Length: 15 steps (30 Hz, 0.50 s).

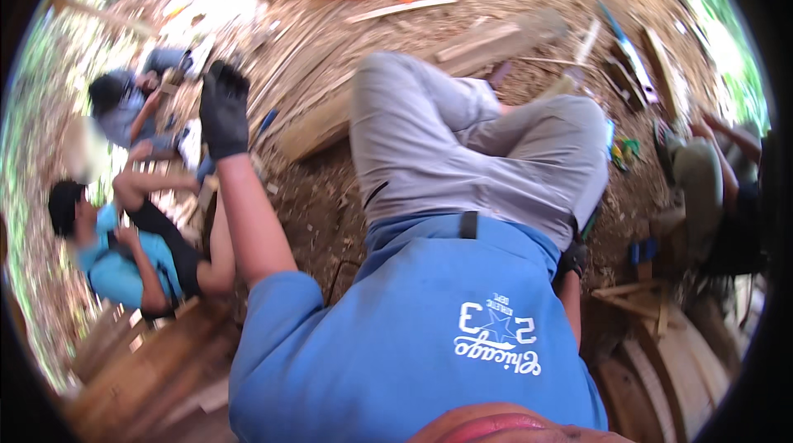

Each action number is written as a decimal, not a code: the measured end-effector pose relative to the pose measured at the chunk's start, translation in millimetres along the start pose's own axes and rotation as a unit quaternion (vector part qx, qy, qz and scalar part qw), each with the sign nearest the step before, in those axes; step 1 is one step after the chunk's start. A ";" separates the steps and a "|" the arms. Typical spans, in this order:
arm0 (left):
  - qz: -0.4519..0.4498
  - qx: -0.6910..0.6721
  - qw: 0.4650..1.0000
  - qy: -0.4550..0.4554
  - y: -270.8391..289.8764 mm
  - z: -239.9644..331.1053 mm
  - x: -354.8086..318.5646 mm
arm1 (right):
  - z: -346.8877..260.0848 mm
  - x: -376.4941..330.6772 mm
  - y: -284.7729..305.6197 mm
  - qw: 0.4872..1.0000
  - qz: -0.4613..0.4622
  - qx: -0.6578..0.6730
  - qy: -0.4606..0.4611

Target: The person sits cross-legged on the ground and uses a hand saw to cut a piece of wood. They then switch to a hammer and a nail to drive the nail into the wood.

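Beyond the gloved left hand [224,109], wood strips [285,83].

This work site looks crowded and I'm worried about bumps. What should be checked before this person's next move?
1. Left hand protected: ok, it wears a black glove.
2. Left hand free: ok, it is raised and nothing shows in it.
3. Right hand: cannot tell, it is mostly hidden by the hip.
4. Room on the left: not ok, two seated people are close beside the raised arm.
5. Room on the right: not ok, another seated person is near.
6. Ground: not ok, planks and wood scraps lie around the legs.
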<state>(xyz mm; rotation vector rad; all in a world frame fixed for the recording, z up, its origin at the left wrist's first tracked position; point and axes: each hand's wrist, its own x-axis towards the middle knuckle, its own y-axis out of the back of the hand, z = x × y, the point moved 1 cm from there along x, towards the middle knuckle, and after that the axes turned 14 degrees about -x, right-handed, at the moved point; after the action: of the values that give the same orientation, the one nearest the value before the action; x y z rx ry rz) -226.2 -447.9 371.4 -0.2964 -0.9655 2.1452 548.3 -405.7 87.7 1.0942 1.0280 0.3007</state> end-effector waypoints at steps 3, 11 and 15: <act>-0.060 -0.009 0.998 -0.017 23.9 78.4 -28.9 | 5.4 27.0 -25.6 0.998 0.026 -0.034 0.045; -0.042 0.009 0.991 -0.127 83.4 206.5 -144.5 | 13.3 42.7 -26.1 0.992 0.058 -0.085 0.071; -0.081 0.003 0.982 -0.173 115.2 244.7 -157.6 | 8.1 41.3 -32.2 0.991 0.052 -0.089 0.083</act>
<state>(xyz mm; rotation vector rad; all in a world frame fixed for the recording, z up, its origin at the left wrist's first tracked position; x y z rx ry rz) -296.7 -744.4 442.8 0.1625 -1.1329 2.0863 568.2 -398.5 39.1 0.9739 1.0708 0.5656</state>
